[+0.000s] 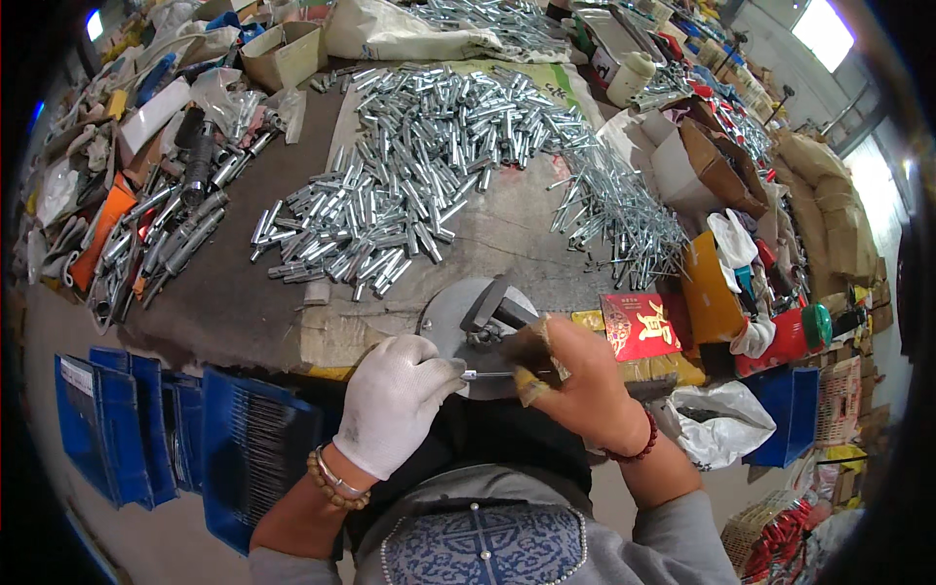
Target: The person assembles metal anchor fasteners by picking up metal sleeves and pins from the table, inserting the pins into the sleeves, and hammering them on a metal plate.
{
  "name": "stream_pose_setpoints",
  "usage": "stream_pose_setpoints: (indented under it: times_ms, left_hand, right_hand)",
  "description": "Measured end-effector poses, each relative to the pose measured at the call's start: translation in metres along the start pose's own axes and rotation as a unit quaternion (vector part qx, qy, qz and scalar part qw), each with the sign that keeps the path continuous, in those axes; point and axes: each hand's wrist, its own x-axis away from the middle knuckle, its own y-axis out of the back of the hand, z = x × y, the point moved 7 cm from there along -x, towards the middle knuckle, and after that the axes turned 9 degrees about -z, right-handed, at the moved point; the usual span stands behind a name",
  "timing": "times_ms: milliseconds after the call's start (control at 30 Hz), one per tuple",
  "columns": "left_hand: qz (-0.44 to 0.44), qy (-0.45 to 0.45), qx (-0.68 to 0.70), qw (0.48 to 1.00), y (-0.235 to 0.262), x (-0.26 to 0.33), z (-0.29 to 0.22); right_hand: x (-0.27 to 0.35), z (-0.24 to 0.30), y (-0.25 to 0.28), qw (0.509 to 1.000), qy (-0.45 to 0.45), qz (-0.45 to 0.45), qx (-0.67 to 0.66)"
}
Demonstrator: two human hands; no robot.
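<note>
My left hand (392,405), in a white glove, pinches a small silver metal sleeve (470,374) at its fingertips. A thin metal rod (495,373) runs from that sleeve to my right hand (590,385), whose thumb and fingers are closed on it. Worn coverings wrap some of the right fingertips. Both hands are in front of a round grey metal plate (444,317) at the table's near edge. A dark metal block (497,310) stands on the plate, partly behind my right fingers. Beyond lies a wide pile of silver metal sleeves (390,200).
Thin screws or rods (624,219) are heaped at the right, near an open cardboard box (702,166). A red card (639,327) lies by my right hand. Wrenches and tools (180,239) crowd the left. Blue bins (258,458) stand below the table's left edge.
</note>
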Motion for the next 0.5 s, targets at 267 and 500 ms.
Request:
stream_pose_setpoints:
  times_ms: [267, 500]
  left_hand:
    - [0.031, -0.016, -0.061, 0.998, -0.002, 0.003, 0.002]
    - [0.017, 0.002, -0.009, 1.0, 0.001, 0.001, -0.001]
  right_hand:
    - [-0.015, 0.03, -0.037, 0.979, 0.163, 0.101, 0.076]
    - [-0.012, 0.006, -0.026, 0.994, 0.033, 0.098, -0.029]
